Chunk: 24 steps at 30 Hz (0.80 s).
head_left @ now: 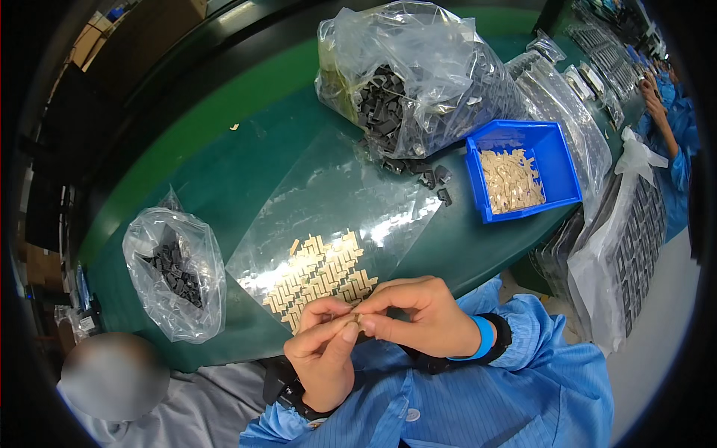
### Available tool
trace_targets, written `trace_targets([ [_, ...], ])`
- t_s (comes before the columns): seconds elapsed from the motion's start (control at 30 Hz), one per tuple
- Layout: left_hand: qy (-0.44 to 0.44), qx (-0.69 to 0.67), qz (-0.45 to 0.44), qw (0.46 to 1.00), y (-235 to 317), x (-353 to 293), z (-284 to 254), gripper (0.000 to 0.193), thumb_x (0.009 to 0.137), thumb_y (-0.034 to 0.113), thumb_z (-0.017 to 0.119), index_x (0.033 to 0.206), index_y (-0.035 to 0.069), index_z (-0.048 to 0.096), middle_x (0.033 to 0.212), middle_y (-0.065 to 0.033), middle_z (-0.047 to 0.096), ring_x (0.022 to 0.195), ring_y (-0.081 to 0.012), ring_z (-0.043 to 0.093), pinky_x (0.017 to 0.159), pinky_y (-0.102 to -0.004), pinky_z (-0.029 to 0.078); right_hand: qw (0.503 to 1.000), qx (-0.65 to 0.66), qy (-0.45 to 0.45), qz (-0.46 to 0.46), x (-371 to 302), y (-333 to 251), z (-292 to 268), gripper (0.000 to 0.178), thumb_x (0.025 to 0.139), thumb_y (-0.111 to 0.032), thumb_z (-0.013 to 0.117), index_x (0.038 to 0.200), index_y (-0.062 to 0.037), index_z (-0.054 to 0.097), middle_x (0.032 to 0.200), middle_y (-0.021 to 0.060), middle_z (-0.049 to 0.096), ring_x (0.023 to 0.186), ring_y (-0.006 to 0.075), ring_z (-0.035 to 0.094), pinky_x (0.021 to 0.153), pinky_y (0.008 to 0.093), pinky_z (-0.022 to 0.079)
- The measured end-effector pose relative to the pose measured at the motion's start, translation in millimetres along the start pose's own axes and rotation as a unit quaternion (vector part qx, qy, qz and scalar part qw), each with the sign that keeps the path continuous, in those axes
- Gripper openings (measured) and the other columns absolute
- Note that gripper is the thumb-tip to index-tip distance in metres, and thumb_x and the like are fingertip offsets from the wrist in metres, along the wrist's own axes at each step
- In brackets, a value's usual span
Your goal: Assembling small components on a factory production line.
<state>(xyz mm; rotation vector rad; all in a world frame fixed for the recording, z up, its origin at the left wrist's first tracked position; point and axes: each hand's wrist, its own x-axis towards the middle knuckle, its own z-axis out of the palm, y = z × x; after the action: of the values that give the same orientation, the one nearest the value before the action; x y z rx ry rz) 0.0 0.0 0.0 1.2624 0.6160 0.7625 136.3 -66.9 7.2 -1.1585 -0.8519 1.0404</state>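
At the near edge of the table my left hand and my right hand meet, fingertips pinched together. Between them a tiny tan piece barely shows; the fingers cover most of it. Just beyond my hands, many flat tan pieces lie in slanting rows on a clear plastic sheet. More loose tan pieces fill part of a blue bin to the right.
A large clear bag of black plastic parts lies open at the back, with several loose black parts before it. A smaller bag of black parts sits left. Stacked trays stand right. A person in grey sits left.
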Motion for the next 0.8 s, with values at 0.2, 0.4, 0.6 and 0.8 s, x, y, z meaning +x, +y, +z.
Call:
trace_targets([
  [0.2, 0.014, -0.211, -0.089, 0.973, 4.9, 6.6, 7.6, 0.015, 0.074, -0.001, 0.060, 0.087, -0.007, 0.063, 0.098, -0.0134, 0.051, 0.088, -0.0195, 0.049, 0.079, -0.0292, 0.039, 0.993, -0.088, 0.051, -0.066, 0.1, -12.2, -15.4, 0.009, 0.072, 0.001, 0.060, 0.081, 0.0019, 0.061, 0.072, 0.0083, 0.061, 0.064, 0.0140, 0.057, 0.058, 0.0237, 0.045],
  [0.4, 0.016, 0.079, 0.045, 0.996, 25.7, 14.8, -9.9, 0.014, 0.069, 0.001, 0.064, 0.081, -0.007, 0.063, 0.094, -0.0140, 0.053, 0.080, -0.0176, 0.050, 0.073, -0.0267, 0.039, 0.733, -0.552, 0.288, -0.274, -6.8, -77.8, -86.4, 0.011, 0.064, 0.006, 0.059, 0.074, 0.0004, 0.059, 0.062, 0.0084, 0.055, 0.056, 0.0213, 0.053, 0.056, 0.0301, 0.040],
  [0.6, -0.070, 0.178, 0.108, 0.976, 52.3, 23.0, 5.1, 0.016, 0.075, -0.005, 0.059, 0.090, -0.004, 0.062, 0.094, -0.0135, 0.055, 0.082, -0.0200, 0.052, 0.070, -0.0248, 0.041, 0.638, -0.680, 0.315, -0.176, -13.0, -88.6, -143.7, 0.005, 0.070, -0.004, 0.060, 0.070, -0.0035, 0.055, 0.065, 0.0081, 0.054, 0.059, 0.0264, 0.051, 0.058, 0.0339, 0.037],
  [0.8, -0.108, 0.436, 0.387, 0.805, 52.2, 32.7, 11.8, 0.024, 0.062, -0.006, 0.064, 0.085, 0.000, 0.062, 0.080, -0.0105, 0.057, 0.072, -0.0230, 0.054, 0.063, -0.0324, 0.042, 0.728, -0.560, 0.327, -0.224, -16.9, -87.3, -127.5, 0.005, 0.069, -0.001, 0.060, 0.073, -0.0023, 0.056, 0.074, 0.0091, 0.056, 0.068, 0.0224, 0.054, 0.060, 0.0292, 0.040],
])
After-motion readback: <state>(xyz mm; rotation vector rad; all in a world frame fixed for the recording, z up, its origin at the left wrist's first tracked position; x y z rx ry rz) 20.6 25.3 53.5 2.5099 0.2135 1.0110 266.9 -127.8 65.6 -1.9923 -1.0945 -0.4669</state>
